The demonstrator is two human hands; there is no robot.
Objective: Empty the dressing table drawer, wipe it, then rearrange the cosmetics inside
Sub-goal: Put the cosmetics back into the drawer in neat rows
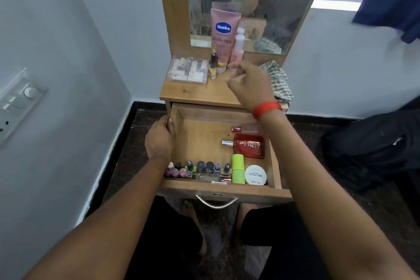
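The wooden drawer (275, 166) of the dressing table (195, 93) is pulled out. Along its front lie several nail polish bottles (200, 169), a green tube (238, 168), a white nail polish remover jar (255, 175), a red perfume bottle (248, 145) and a small clear bottle (246, 129). My left hand (159, 138) grips the drawer's left wall. My right hand (248, 84), blurred, hovers over the table top with loosely curled fingers just below a small pink bottle (238, 49); nothing shows in its grasp.
On the table top stand a pink Vaseline tube (223, 36), a black-capped bottle (213, 66), a clear lipstick organizer (188, 69) and a checked cloth (280, 84). A mirror (284, 7) rises behind. A wall switch panel (18, 107) is at left, a dark bag (372, 143) at right.
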